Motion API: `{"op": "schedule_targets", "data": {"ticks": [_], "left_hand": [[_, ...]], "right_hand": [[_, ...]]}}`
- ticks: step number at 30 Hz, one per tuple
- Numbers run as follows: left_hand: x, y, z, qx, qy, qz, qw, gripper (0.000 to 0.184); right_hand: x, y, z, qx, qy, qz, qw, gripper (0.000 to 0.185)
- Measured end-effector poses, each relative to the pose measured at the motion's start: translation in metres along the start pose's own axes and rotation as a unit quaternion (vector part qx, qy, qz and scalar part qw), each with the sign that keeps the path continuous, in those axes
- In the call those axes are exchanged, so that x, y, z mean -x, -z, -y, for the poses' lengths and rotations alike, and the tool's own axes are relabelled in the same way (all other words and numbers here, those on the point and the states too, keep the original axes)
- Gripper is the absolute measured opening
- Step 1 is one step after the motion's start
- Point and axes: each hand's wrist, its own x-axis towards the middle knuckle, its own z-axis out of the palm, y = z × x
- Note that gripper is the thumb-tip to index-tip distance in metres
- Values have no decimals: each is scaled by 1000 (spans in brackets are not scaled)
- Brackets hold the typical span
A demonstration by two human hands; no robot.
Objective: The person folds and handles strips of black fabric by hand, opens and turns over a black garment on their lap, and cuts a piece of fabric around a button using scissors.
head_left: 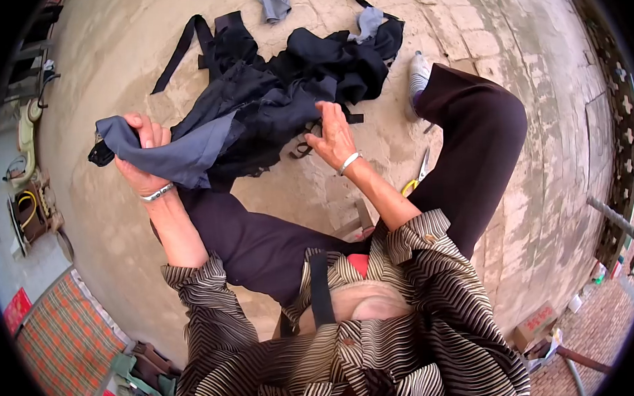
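Observation:
My left hand (145, 155) is closed around one end of a grey-blue cloth piece (185, 149), thumb beneath and fingers over the top. The cloth hangs toward my left knee and joins or overlaps a dark, frayed garment (247, 101) spread on the ground. At the right edge of that garment, my right hand (334, 136) has its fingers stretched and its thumb apart, with nothing in it. Whether its fingertips touch the dark fabric I cannot tell. A pair of scissors (423, 165) with yellow handles lies by my right leg, partly hidden by my forearm.
Two grey scraps lie farther out, one scrap (273, 5) on the ground and another scrap (367, 25) on the dark fabric. A checked cloth (73, 340) is at the lower left. A cardboard box (535, 326) stands at the lower right. My bent legs flank the work.

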Motion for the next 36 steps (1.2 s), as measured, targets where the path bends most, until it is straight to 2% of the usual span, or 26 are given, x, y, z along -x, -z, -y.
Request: {"op": "schedule_targets", "data": {"ticks": [2,3,6,7,9,10,11,12,14,15,20,22,23,24,25,26,27,28,29,31,32,34,36], "left_hand": [[-1,-2,2,11,4,11,1000,22],[-2,-2,3,10,5,10,1000,22],[-1,1,1,20,-8,8,1000,22],[-1,6,-3,25,-6,-15,1000,22],[-1,7,-7,29,-6,-38,999,21],[0,7,-10,-23,-42,-86,995,22],[2,7,-10,-73,-78,-135,985,24],[3,11,-11,-71,-79,-138,985,24],[-2,28,-19,-90,-179,-368,908,28],[-2,33,-25,-41,-154,-387,908,28],[-12,39,-25,-72,-104,-396,910,30],[-14,33,-13,-334,5,-305,892,31],[-15,29,-3,-474,44,-232,848,37],[-21,24,9,-595,202,-241,740,48],[-19,16,23,-676,327,-138,645,61],[-23,23,46,-762,410,-15,500,71],[-20,6,70,-800,437,81,403,71],[-13,-9,91,-822,424,152,349,62],[-13,-10,110,-787,467,228,334,64],[-2,-16,144,-782,409,267,387,77],[8,-18,155,-786,311,256,468,87],[8,-26,171,-783,153,312,515,93],[15,-34,184,-746,78,336,570,95]], "right_hand": [[-7,4,21,80,73,-12,994,69],[-11,4,28,84,88,25,992,76],[-23,-6,36,100,194,62,974,45],[-29,-7,35,98,193,63,974,45],[-39,-10,24,99,145,139,975,22],[-38,-11,18,48,161,61,984,15],[-38,-3,18,13,149,63,987,17],[-38,8,20,-20,135,65,989,18],[-36,31,23,-39,170,44,984,18],[-34,42,26,-39,172,42,983,18],[-22,76,38,-21,169,27,985,17],[-15,83,44,-6,191,26,981,15],[-10,86,49,8,220,15,975,14],[-5,88,53,22,251,3,968,13],[0,91,54,76,290,-4,954,12],[7,94,54,77,291,-1,954,12],[13,96,53,101,312,6,945,13],[18,97,53,125,334,13,934,13],[24,98,53,147,348,21,926,17],[36,97,53,152,356,24,922,19],[41,96,52,155,363,26,919,20],[48,93,47,152,370,31,916,22],[50,91,44,141,365,37,919,22]]}}
